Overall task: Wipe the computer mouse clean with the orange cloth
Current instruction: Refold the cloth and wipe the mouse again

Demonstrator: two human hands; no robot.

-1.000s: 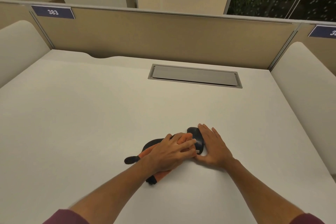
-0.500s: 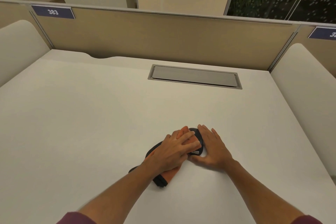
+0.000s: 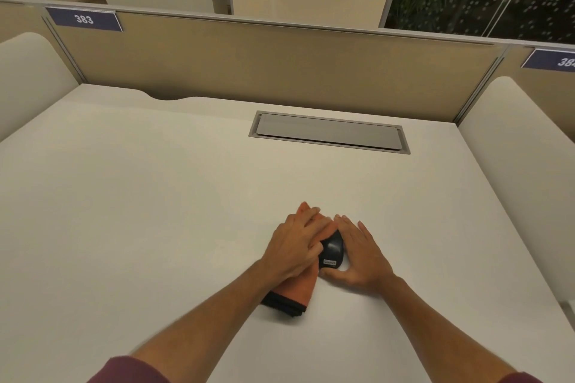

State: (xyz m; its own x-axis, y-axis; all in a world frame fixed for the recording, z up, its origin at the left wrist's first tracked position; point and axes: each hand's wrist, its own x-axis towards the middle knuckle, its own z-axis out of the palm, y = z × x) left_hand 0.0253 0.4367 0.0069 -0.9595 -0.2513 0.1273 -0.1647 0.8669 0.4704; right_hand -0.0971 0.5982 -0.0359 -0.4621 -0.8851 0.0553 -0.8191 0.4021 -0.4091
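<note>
A dark computer mouse (image 3: 333, 250) with a small white label lies on the white desk (image 3: 155, 211), near the front middle. My right hand (image 3: 361, 253) cups its right side, thumb at its near end. My left hand (image 3: 295, 246) lies flat on the folded orange cloth (image 3: 300, 288) and presses it against the mouse's left side and front. The cloth has a dark edge at its near end. An orange tip shows beyond my left fingers. Most of the cloth is hidden under my hand.
A grey cable hatch (image 3: 329, 132) is set into the desk at the back. A beige partition (image 3: 280, 65) with number plates closes the far side. Padded white side panels (image 3: 516, 165) stand to the left and right.
My left hand has slid the cloth forward and rightward along the mouse. The cloth's trailing end has swung from the left to straight behind my hand. More of the mouse's back now shows.
</note>
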